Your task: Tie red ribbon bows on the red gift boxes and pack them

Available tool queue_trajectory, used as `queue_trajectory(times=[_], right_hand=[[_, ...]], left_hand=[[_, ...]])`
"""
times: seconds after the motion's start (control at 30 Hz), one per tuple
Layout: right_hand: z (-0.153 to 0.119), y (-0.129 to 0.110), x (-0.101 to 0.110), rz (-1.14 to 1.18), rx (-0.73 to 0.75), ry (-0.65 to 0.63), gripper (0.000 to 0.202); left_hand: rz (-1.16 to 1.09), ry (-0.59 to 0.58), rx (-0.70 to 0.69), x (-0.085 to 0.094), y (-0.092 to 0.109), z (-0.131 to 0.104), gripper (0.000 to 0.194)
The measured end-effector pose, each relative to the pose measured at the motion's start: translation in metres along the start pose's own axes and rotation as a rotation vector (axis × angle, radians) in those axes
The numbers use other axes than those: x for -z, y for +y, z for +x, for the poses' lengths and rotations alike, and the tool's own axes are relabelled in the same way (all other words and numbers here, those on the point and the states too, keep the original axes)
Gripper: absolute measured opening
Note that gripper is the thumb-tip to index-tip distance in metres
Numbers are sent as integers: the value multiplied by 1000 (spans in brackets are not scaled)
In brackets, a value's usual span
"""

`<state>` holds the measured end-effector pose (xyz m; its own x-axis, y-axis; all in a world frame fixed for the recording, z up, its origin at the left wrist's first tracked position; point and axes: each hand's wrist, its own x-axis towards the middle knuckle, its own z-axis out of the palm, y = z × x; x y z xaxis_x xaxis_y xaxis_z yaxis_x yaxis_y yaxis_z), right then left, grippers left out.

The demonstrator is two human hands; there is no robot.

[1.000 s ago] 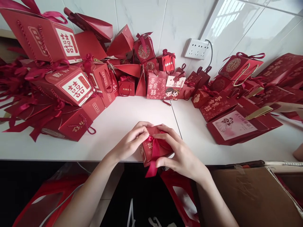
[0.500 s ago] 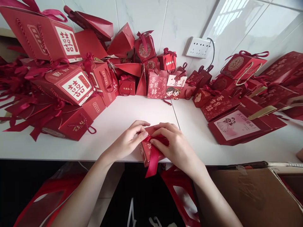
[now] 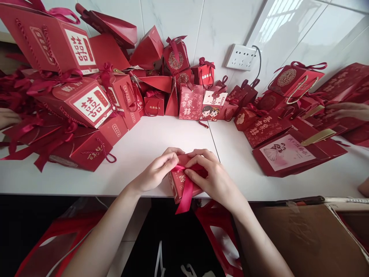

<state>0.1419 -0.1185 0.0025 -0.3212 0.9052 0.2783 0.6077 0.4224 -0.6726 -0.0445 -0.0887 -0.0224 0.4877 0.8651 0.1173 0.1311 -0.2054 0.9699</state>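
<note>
A small red gift box (image 3: 176,185) with gold lettering lies at the table's front edge, between my hands. Crimson ribbon (image 3: 186,194) crosses its top, and one tail hangs over the near side. At the box's left, my left hand (image 3: 160,167) pinches the ribbon between thumb and bent fingers. My right hand (image 3: 209,169) grips the ribbon near the middle of the box with thumb and forefinger, its other fingers curled over the right side. The fingers partly hide the ribbon's crossing and the far part of the box.
Stacked red gift boxes (image 3: 89,107) with ribbons and cord handles stand at left. More boxes (image 3: 191,102) line the wall beneath a power socket (image 3: 240,57). At right are further boxes (image 3: 288,152) and another person's hand (image 3: 350,111). A cardboard carton (image 3: 308,238) sits below the table.
My left hand has drawn slightly left, and a taut stretch of ribbon now shows between the hands. At far left, another person's hand has come into view.
</note>
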Motion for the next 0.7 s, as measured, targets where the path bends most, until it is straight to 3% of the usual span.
queue_trajectory(times=[0.1, 0.2, 0.3, 0.37, 0.47, 0.57, 0.7], right_hand=[[-1, 0, 1, 31, -3, -2, 5], [-3, 3, 4, 91, 10, 2, 8], [-6, 9, 11, 142, -22, 145, 20], [-6, 13, 15, 107, -135, 245, 33], [-4, 17, 17, 55, -325, 180, 51], [-1, 18, 15, 104, -412, 81, 53], [1, 19, 10, 222, -422, 61, 50]], left_hand=[[-9, 20, 0, -2, 0, 0, 33], [119, 60, -29, -1, 5, -4, 33], [273, 89, -91, 0, 13, -10, 28], [359, 141, -99, -1, 18, -14, 19], [415, 297, -14, -7, 22, -19, 19], [434, 463, 162, -15, 25, -23, 27], [415, 407, 308, -25, 28, -26, 40]])
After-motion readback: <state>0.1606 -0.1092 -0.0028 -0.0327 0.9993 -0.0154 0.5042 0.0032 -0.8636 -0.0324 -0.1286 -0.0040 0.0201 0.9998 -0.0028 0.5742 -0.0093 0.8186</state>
